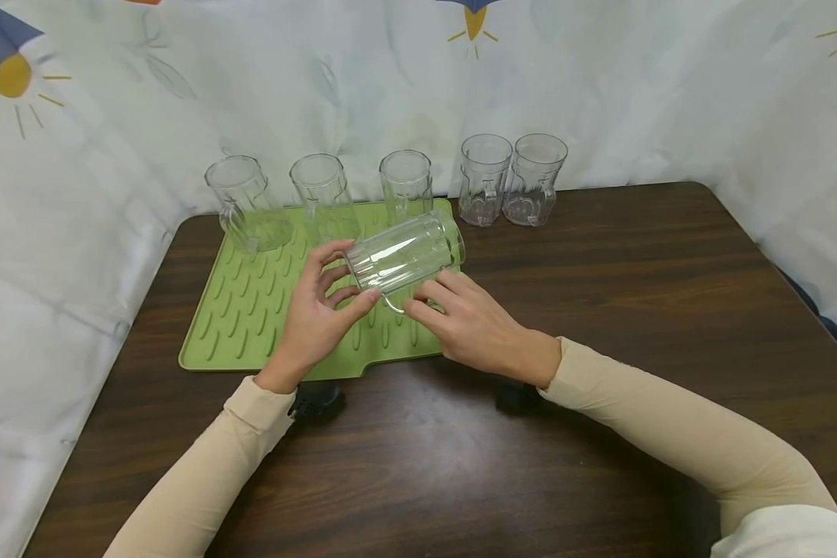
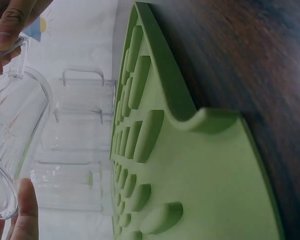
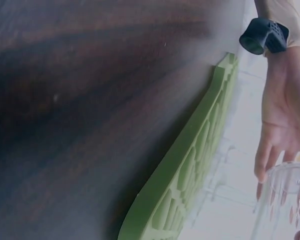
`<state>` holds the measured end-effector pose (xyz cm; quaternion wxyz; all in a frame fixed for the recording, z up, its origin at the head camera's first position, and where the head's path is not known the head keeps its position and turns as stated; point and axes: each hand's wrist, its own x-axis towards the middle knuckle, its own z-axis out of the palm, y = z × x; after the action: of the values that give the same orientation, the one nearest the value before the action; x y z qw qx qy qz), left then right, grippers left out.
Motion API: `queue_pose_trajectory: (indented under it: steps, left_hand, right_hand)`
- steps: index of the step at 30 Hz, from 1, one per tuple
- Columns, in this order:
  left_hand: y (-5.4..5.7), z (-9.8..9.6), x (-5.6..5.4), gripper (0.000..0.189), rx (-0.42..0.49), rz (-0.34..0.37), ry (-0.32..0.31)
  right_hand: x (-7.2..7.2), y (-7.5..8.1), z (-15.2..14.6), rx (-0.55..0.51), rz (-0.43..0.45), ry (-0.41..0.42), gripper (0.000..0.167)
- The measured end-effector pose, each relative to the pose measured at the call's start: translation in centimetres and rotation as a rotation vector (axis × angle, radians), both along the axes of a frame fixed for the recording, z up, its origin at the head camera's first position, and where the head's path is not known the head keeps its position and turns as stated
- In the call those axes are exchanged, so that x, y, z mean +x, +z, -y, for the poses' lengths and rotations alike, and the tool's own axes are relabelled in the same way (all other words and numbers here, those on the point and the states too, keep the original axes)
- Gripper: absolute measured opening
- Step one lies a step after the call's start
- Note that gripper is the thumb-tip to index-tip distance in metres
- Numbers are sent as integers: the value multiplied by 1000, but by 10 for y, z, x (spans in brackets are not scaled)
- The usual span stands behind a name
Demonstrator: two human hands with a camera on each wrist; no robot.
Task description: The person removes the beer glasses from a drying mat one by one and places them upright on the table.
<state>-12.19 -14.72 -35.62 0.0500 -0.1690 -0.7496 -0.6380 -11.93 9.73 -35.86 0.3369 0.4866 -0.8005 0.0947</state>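
Landmark: green mat (image 1: 244,341), studded with raised elongated bumps, lying on the dark wood-grain counter (image 1: 635,271).

Held mug (image 1: 404,252): one, clear, with handle; tipped on its side above the mat, apart from it.

Left hand (image 1: 314,310): above the mat; grip grasping the held mug, fingers and thumb around its left end.

Right hand (image 1: 470,322): at the mat's right near corner; grip grasping the held mug by its handle, fingers curled.

Standing mugs, clear, handled, three: left mug (image 1: 246,203), middle mug (image 1: 324,194) and third mug (image 1: 406,184), set in a row along the mat's far side.

Mug pair (image 1: 484,182), clear, handled: standing on the counter just beyond the mat's far right corner, side by side.

Sleeves (image 1: 656,411), two, beige: reaching in from the mat's near side.

Wrist device (image 3: 262,36), one, black: on the left wrist, near the mat's front edge.

Curtain (image 1: 390,93), pale, printed: behind the mat.
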Motion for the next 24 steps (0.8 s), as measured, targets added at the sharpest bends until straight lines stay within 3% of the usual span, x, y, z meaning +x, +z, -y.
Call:
queue_pose_trajectory:
  steps: [5,11,16,24]
  left_hand:
    - [1,-2,0,72,18,-4,3]
    - [2,-4,0,72,26,-11,-1]
    - [1,-5,-1,71,12,-7,6]
    - [0,-7,-1,72,16,-8,8]
  right_hand:
    - [4,0,1,-20,-7,-23,38]
    - [9,-1,-2,-70,43,-29,31]
    - [11,0,-5,-222,104,13,16]
    - [12,3,-15,-447,223,37,23]
